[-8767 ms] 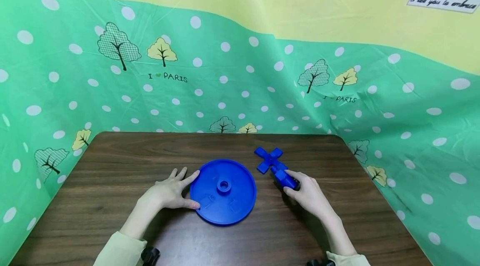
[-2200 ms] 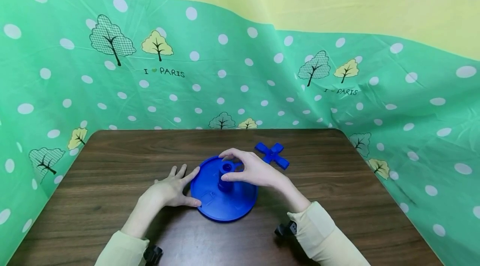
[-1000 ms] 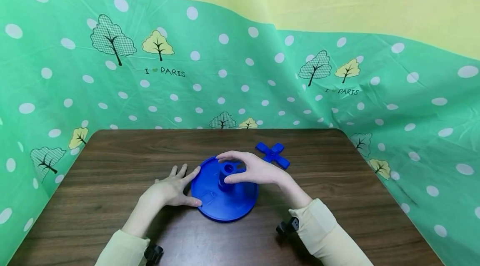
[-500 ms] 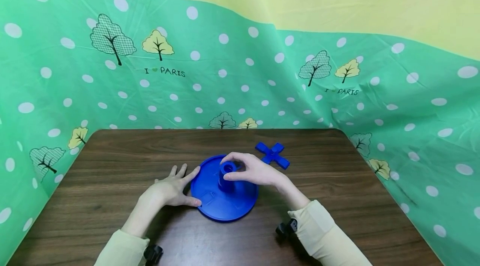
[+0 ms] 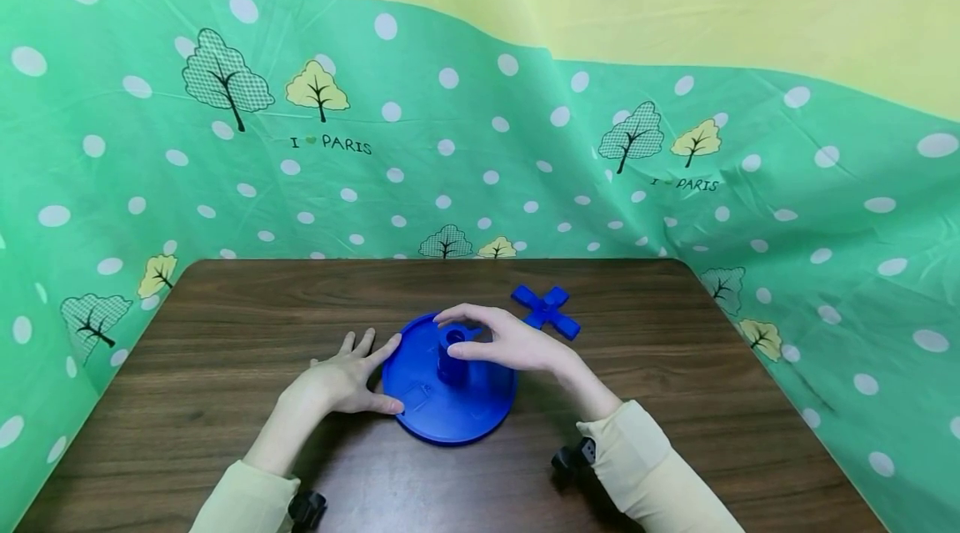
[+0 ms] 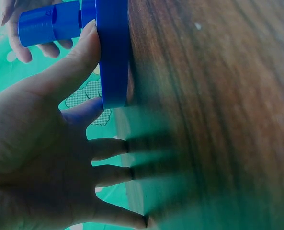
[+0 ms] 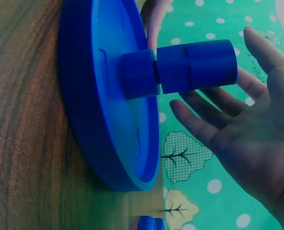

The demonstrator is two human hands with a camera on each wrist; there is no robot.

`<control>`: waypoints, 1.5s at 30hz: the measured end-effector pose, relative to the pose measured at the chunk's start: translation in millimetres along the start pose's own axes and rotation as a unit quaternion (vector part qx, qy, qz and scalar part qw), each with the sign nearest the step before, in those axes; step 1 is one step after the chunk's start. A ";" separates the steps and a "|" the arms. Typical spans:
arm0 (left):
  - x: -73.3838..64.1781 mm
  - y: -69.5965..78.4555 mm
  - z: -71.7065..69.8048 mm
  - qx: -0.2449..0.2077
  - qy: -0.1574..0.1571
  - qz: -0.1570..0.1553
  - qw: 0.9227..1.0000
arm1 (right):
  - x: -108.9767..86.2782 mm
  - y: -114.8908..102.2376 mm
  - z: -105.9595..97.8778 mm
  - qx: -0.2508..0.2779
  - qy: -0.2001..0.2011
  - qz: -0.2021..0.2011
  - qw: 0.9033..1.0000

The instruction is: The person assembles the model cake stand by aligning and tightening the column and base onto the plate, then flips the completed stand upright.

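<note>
Upright on the hub (image 7: 137, 74) at the centre of a blue rimmed disc (image 5: 472, 412), a blue stepped cylinder (image 5: 450, 369). At the disc's nine o'clock, left hand (image 5: 337, 383) with fingers spread, thumb touching the rim near eight and index finger near ten. From three o'clock, right hand (image 5: 513, 341) loosely around the cylinder, thumb apart from it in the right wrist view; finger contact impossible to tell. Out at two o'clock on the wood-grain table (image 5: 247, 333), a blue cross-shaped piece (image 5: 546, 313).

Blue post (image 7: 199, 67): from beside cross (image 5: 546, 313) to disc hub (image 7: 137, 74), upright | right hand (image 5: 517, 341): grip loosened
</note>
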State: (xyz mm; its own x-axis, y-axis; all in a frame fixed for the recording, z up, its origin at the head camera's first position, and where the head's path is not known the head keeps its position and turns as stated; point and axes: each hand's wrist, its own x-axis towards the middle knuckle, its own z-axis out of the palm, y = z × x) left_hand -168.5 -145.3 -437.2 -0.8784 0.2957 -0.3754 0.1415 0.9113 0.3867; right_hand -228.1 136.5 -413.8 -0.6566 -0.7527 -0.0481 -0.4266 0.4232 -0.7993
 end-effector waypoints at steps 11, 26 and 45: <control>-0.5 -0.1 -0.4 0.000 -0.005 -0.002 1.000 | 0.8 7.6 -1.6 0.003 -0.014 0.014 1.000; 0.5 -0.6 -0.7 0.005 -0.003 0.004 1.000 | 0.5 3.8 8.5 -0.022 0.031 0.042 0.998; 0.9 -1.0 0.5 0.000 0.000 0.007 1.000 | 1.3 4.2 5.9 -0.002 0.022 0.020 1.000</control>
State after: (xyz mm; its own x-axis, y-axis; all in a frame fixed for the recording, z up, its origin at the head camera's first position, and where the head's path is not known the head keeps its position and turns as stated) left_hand -169.2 -145.8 -438.3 -0.8768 0.3083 -0.3691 0.1542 0.9072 0.3915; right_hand -227.0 134.3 -420.8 -0.6999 -0.7122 -0.0538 -0.4020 0.4550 -0.7946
